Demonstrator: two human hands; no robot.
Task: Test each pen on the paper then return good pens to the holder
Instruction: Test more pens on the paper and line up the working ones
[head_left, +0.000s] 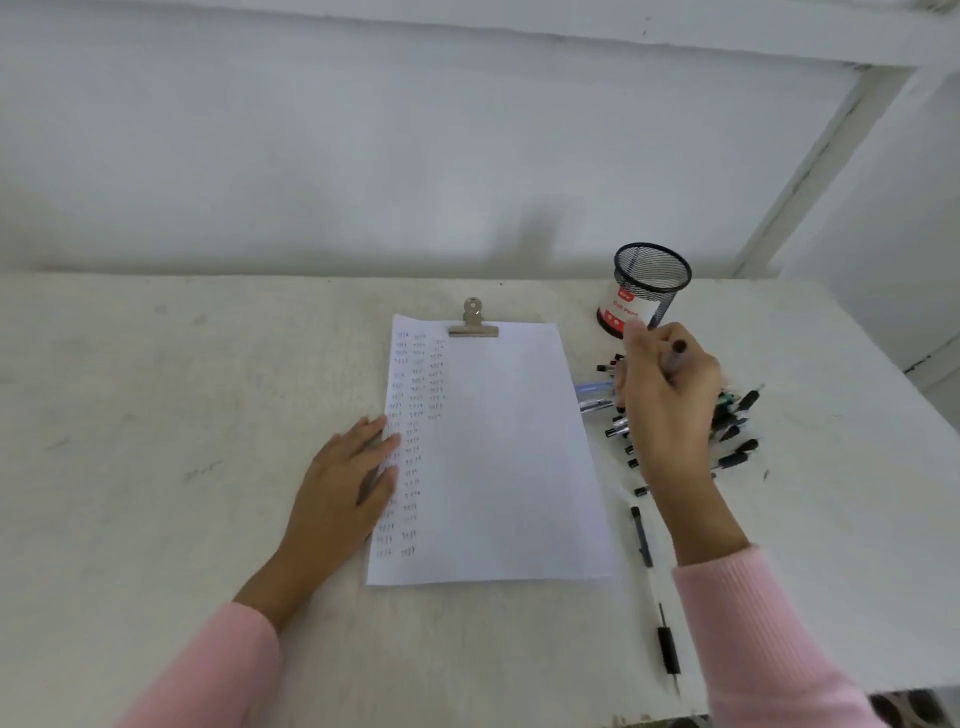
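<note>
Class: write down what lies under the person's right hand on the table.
A heap of loose pens: black ends poke out on both sides of the right hand, which grips one pen. Their middles and their number are hidden by the hand.

Paper (498, 452) center on table (156, 415); holder (649, 291) behind-right; pens (732, 415) right.

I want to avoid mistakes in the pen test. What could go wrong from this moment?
1. The right hand holds a pen just above the pile of pens; if dropped there, tested and untested pens could mix.
2. A loose pen lies near the front edge of the table beside the right sleeve, which might sweep it off.
</note>
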